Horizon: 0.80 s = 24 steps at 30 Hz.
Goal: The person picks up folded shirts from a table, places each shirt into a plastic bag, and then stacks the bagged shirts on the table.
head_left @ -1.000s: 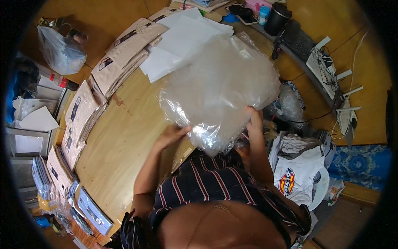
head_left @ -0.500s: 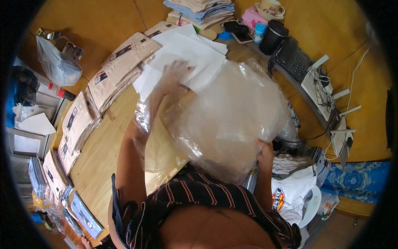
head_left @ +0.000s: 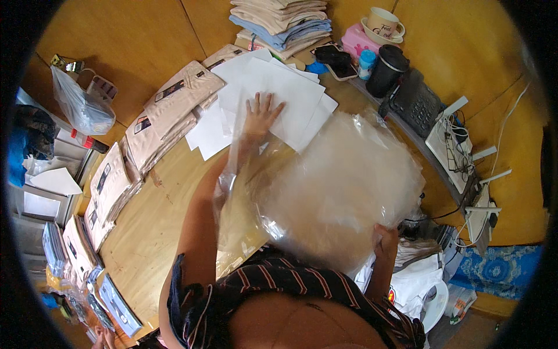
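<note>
Near right, a bundle of clear plastic film (head_left: 343, 189) is gripped at its near right edge by the right hand (head_left: 385, 241), whose fingers are curled closed around it, presumably so that the slippery layers are held together. In front of the torso, the bundle is spread toward the far right. A clear fold is seen at the left forearm (head_left: 200, 227); whether it is wrapped around or only draped cannot be told. Farther off, the left hand (head_left: 261, 119) is laid on white paper sheets (head_left: 302, 99), fingers spread wide, apparently to steady the overlapping pile. Along the left edge of the table (head_left: 157, 215), beige folded garments (head_left: 185, 90) are overlapped, labels up, probably for easy viewing. At the far end, 1 taller garment stack (head_left: 279, 23) is placed.
</note>
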{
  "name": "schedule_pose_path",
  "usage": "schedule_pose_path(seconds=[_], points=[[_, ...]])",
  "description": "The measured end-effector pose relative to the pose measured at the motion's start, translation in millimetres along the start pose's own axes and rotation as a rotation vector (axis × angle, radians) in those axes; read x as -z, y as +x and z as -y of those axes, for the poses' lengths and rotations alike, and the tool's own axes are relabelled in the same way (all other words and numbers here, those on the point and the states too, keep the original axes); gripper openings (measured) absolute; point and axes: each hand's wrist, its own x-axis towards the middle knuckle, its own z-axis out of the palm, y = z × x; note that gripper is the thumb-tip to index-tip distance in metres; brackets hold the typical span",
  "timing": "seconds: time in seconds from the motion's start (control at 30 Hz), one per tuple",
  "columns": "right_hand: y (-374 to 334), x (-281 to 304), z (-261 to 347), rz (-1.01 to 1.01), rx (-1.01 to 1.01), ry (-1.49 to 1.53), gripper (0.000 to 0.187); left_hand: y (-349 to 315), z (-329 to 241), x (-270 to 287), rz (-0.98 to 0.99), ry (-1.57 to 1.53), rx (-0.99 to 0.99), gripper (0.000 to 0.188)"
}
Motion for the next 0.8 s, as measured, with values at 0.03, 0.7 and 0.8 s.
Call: schedule_pose_path(seconds=[0.03,0.7,0.8], points=[[-4.6,-0.7,1.0,-0.056,0.038,0.016,0.048,18.4,-12.8,-18.5,0.021,-0.07,0.047,0.064],[117.6,-212.7,-41.7,0.008,-0.008,0.233,0.054,-8.4,-27.5,44.5,0.28,-0.241,0.23,0.045],[147.0,-173.3,-52.6,0.264,-0.074,0.299,0.059,-17.6,-49.1,29.3,0.347,-0.403,0.166,0.047]])
